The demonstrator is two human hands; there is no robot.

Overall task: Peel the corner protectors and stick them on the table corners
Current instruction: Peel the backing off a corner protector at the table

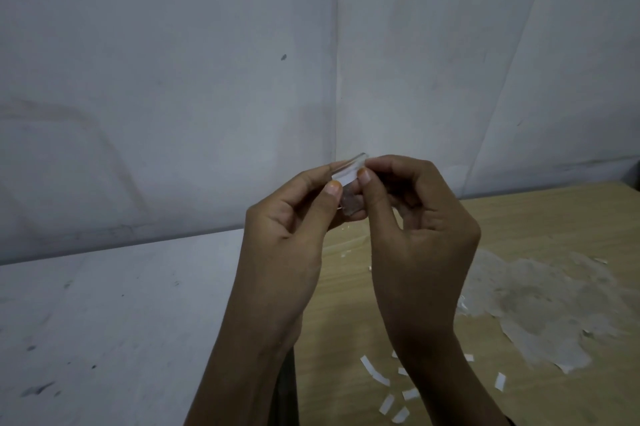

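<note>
Pale grey walls (173, 79) met in a corner behind the scene. A light wooden table (519, 218) filled the four o'clock part of the view, and a scuffed whitish-grey surface (104, 321) the eight o'clock part.

At the centre, the fingertips (332, 188) of the left hand (287, 235) were clamped on a small clear plastic corner protector (349, 204), held up in the air above the table's far edge. At two o'clock of that grip, the thumb and forefinger of the right hand (415, 228) were pinched together on a white backing strip (346, 178) along the protector's upper edge. The remaining fingers of both hands were curled inward. Both bare forearms rose from six o'clock.

On the table at five o'clock lay several small white paper strips (374, 375), scattered loosely and apart from one another. At four o'clock a broad whitish patch of torn, papery residue (536, 297) marked the wood.

The loose strips looked like discarded backings, suggesting that some peeling was already done. This protector seemed to be mid-peel, its strip not yet off. No table corner showed in view, so how many protectors were stuck on could not be told; this one at least remained to be placed.
</note>
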